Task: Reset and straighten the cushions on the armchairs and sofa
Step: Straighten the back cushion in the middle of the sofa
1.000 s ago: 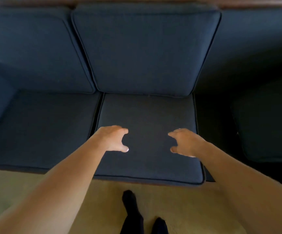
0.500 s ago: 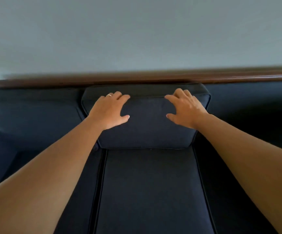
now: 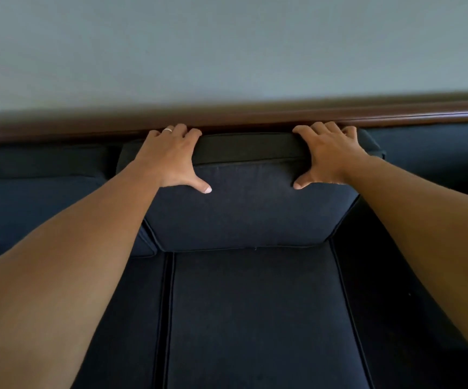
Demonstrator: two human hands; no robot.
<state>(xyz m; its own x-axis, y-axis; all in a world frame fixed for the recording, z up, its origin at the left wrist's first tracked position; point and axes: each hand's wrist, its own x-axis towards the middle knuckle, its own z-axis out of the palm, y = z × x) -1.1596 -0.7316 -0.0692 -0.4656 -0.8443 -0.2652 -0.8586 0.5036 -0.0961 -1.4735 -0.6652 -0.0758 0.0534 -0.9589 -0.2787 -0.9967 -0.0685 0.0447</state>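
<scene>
Both bare hands grip the top edge of the middle back cushion (image 3: 251,209) of a dark navy sofa (image 3: 412,290); the left hand (image 3: 171,158) sits toward the cushion's left top corner, its fingers (image 3: 183,131) curled over the top and down behind it, the thumb spread forward and pressed onto the cushion's front face; a pale ring (image 3: 167,130) shows on one of those fingers. The right hand (image 3: 328,155) holds the same edge toward the right top corner in a mirrored grasp, fingers hooked over the back, thumb splayed onto the front fabric; the fingertips of both hands are hidden behind the cushion, so how deep they reach cannot be told. The fabric creases lightly between the thumbs.

The cushion stands at the rear of the sofa, its top edge just below the dark wooden rail (image 3: 395,115) that runs along the sofa's back; its bottom edge rests against the rear edge of the middle seat cushion (image 3: 255,318), which lies flat with dark piping down both sides. At the sofa's left end another back cushion (image 3: 36,192) leans against the backrest, touching the held cushion's lower left corner; the right end of the sofa lies in deep shadow and its detail cannot be made out. Above the rail is a plain grey wall (image 3: 227,46).
</scene>
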